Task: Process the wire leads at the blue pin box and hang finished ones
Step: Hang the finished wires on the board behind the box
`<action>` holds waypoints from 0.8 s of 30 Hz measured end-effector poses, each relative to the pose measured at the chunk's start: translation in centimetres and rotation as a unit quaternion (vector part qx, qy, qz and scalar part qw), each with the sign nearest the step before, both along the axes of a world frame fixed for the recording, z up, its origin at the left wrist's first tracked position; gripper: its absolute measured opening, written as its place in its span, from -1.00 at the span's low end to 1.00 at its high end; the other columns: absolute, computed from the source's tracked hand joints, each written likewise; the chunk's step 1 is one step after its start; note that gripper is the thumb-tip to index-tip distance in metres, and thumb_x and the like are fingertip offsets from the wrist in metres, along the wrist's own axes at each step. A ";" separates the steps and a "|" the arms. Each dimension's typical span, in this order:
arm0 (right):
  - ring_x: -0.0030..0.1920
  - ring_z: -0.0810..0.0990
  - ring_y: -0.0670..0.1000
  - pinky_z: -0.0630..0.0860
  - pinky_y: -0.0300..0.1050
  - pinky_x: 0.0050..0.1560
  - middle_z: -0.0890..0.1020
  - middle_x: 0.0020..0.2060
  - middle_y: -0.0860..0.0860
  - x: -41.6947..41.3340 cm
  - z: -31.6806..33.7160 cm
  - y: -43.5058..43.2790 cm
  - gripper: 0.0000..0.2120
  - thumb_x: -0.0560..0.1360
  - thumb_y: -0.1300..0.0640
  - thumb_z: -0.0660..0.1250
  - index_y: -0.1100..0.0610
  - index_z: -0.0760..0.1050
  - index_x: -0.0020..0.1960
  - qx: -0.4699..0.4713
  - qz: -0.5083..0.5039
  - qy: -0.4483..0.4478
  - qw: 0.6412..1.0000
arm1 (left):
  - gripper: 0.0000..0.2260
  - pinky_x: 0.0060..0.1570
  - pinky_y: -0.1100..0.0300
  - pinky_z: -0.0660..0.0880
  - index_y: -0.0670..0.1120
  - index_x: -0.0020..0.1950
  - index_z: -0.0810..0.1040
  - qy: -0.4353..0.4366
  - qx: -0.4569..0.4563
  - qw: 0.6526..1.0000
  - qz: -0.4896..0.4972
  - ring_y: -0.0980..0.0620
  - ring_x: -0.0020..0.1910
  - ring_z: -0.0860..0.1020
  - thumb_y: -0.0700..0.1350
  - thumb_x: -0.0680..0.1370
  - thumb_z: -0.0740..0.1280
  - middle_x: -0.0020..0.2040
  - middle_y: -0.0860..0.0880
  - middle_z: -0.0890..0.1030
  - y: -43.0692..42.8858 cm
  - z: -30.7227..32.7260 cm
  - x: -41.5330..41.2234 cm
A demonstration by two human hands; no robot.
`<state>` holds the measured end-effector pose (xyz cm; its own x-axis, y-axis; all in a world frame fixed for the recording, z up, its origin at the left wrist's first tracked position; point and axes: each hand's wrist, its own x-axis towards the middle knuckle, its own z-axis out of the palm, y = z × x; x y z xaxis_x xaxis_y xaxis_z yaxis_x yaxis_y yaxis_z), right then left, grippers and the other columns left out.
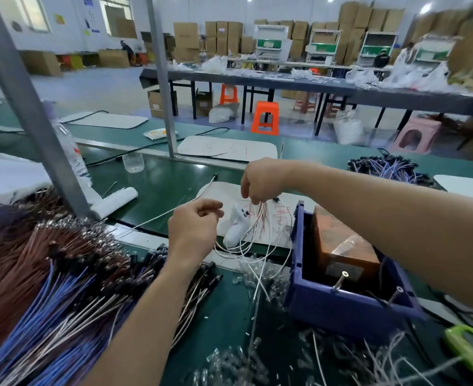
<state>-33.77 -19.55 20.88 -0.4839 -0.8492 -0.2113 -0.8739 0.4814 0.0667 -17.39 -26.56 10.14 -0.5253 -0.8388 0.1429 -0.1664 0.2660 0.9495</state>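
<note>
Orange stool (266,118); plastic bottle (71,151); clear jar (133,162)

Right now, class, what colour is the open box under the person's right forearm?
The box is dark blue, as the head view shows clearly.

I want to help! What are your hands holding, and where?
The right hand pinches a bunch of wire leads by their top ends; the left hand seems to pinch one.
</note>
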 end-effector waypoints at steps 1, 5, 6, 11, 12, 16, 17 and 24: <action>-0.19 0.57 0.05 0.41 -0.29 -0.33 0.66 -0.10 0.04 1.8 0.1 0.4 -0.78 0.53 0.16 0.42 0.12 0.67 0.17 0.000 0.024 -0.006 1.000 | -0.74 -0.38 0.39 0.45 0.13 -0.16 0.70 -0.004 -0.002 1.000 0.015 0.29 -0.31 0.64 -0.23 0.51 0.37 -0.26 0.24 0.71 0.1 -0.1 1.4; -0.05 0.65 0.09 0.59 -0.12 -0.11 0.71 0.05 0.08 10.0 -2.1 0.9 -0.74 0.56 0.23 0.30 0.15 0.66 0.20 0.037 0.120 0.018 0.992 | -0.81 -0.46 0.47 0.40 0.11 -0.17 0.73 -0.045 -0.008 0.997 0.058 0.28 -0.38 0.62 -0.20 0.51 0.47 -0.32 0.18 0.70 0.4 -1.8 7.2; 0.02 0.65 0.13 0.61 -0.06 0.00 0.70 0.08 0.10 11.8 -3.0 0.7 -0.72 0.56 0.26 0.27 0.17 0.66 0.19 0.056 0.154 0.040 0.986 | -0.83 -0.45 0.49 0.38 0.10 -0.17 0.74 -0.070 -0.025 0.995 0.068 0.30 -0.38 0.61 -0.18 0.51 0.48 -0.34 0.18 0.69 0.6 -2.3 8.5; -0.09 0.59 0.18 0.43 -0.07 -0.18 0.52 -0.23 0.08 16.4 -9.6 0.5 -0.83 0.51 0.32 0.31 0.17 0.40 -0.22 0.031 0.139 0.038 0.989 | -0.82 -0.11 0.19 0.60 0.14 -0.01 0.76 -0.167 -0.110 0.977 0.074 0.07 -0.13 0.68 -0.15 0.53 0.45 -0.16 0.16 0.73 2.5 -4.4 13.0; -0.03 0.63 0.21 0.43 -0.06 -0.18 0.56 -0.19 0.10 16.7 -10.7 0.8 -0.89 0.50 0.32 0.31 0.17 0.45 -0.17 0.007 0.120 0.028 0.992 | -0.79 -0.05 0.12 0.62 0.14 0.03 0.75 -0.190 -0.119 0.972 0.066 0.00 -0.09 0.69 -0.15 0.53 0.43 -0.10 0.11 0.75 3.0 -4.8 13.6; 0.12 0.64 0.17 0.40 -0.05 -0.13 0.66 0.07 0.13 17.5 -13.5 2.3 -0.71 0.49 0.24 0.37 0.16 0.50 0.21 -0.060 0.116 0.071 0.989 | -0.65 0.11 0.12 0.59 0.11 0.21 0.71 -0.230 -0.144 0.962 0.011 -0.06 0.06 0.68 -0.20 0.49 0.41 0.06 0.01 0.75 4.7 -6.5 15.2; 0.12 0.64 0.16 0.35 -0.06 -0.14 0.65 0.08 0.12 17.6 -14.1 2.6 -0.62 0.49 0.22 0.38 0.14 0.45 0.29 -0.065 0.119 0.093 0.986 | -0.62 0.16 0.12 0.57 0.09 0.26 0.69 -0.228 -0.149 0.962 0.001 -0.07 0.10 0.67 -0.20 0.48 0.41 0.09 0.00 0.75 4.9 -6.9 15.3; 0.07 0.58 0.15 0.41 0.05 0.08 0.65 0.02 0.09 18.9 -12.1 5.6 -0.86 0.53 0.28 0.26 0.09 0.43 0.04 -0.113 0.107 0.134 0.979 | -0.60 0.16 0.01 0.57 0.05 0.40 0.59 -0.244 -0.204 0.948 0.010 -0.13 0.11 0.63 -0.04 0.56 0.44 0.14 -0.06 0.70 5.5 -8.3 15.4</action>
<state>-14.86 -13.93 8.79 -0.3019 -0.9477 0.1031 -0.9220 0.3178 0.2212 -2.00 -21.04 1.87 -0.5968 -0.7766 0.2018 -0.5677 0.5864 0.5777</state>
